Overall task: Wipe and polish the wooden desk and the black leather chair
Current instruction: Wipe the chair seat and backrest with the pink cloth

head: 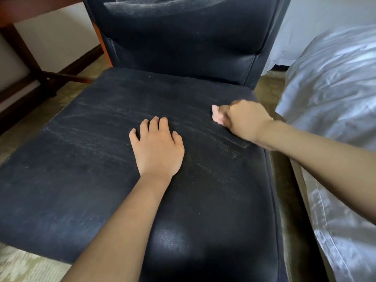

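Head view, looking down on the chair (203, 200), and the action is on the seat (91, 159): black leather filling mid-frame, streaked grey with dust and scuffs, one glossy patch at 6 o'clock. Left hand (157, 148) lies flat at the seat's centre, fingers straight and spread, palm pressing down, gripping nothing. Right hand (246, 121) is at the seat's 3 o'clock edge, fingers clenched tight round a small pink cloth (216, 117). Only a tuft peeks out on the hand's 9 o'clock side, down against the leather. How will this stuff handle? The cloth looks soft, light and limp, so bunching it in the fist is the right hold; a loose pinch would likely let it fold and drag. The seat looks padded, probably giving a little under a palm, and the leather is smooth, likely slick once polished, so I'd call for firm, even pressure. The flat hand is a sensible brace should the chair want to shift. Back (183, 37) at 12 o'clock shows a dusty smear near its top, not yet cleaned by the look of it. Desk (30, 11) sits at 10 o'clock, only its dark wooden frame showing; bed (335, 88) at 3 o'clock, close beside the chair.
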`<state>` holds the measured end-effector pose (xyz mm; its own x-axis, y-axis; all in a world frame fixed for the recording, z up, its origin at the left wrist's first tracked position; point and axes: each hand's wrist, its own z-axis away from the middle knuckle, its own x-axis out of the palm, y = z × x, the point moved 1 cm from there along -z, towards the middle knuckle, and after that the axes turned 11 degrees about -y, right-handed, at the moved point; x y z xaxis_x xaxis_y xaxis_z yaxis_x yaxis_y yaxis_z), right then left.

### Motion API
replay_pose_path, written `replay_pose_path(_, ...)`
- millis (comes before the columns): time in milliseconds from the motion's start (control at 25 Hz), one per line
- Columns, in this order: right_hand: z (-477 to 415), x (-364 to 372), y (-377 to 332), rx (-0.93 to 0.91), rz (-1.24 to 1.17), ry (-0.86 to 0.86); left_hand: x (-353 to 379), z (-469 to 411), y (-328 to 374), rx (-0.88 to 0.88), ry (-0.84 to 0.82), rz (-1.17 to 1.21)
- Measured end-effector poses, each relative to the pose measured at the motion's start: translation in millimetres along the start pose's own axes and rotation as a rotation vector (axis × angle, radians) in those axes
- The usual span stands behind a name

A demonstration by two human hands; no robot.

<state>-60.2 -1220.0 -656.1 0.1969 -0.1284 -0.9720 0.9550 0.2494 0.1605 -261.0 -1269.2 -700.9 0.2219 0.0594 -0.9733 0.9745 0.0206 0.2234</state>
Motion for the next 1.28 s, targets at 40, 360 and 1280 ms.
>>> replay_pose_path(40,22.6,2.0,-4.3,-0.045,0.015,-0.001,-0.5,0.2,-1.4,0.008,0.001,0.004)
replay_pose_path(360,138.4,20.3,-44.6,-0.373,-0.036,0.167,-6.0,-1.4,-13.2,0.082,-0.049,0.003)
replay_pose_path(1280,3.6,5.3,9.4,0.117,0.095,-0.009,-5.7,-1.1,-14.7,0.091,-0.037,0.023)
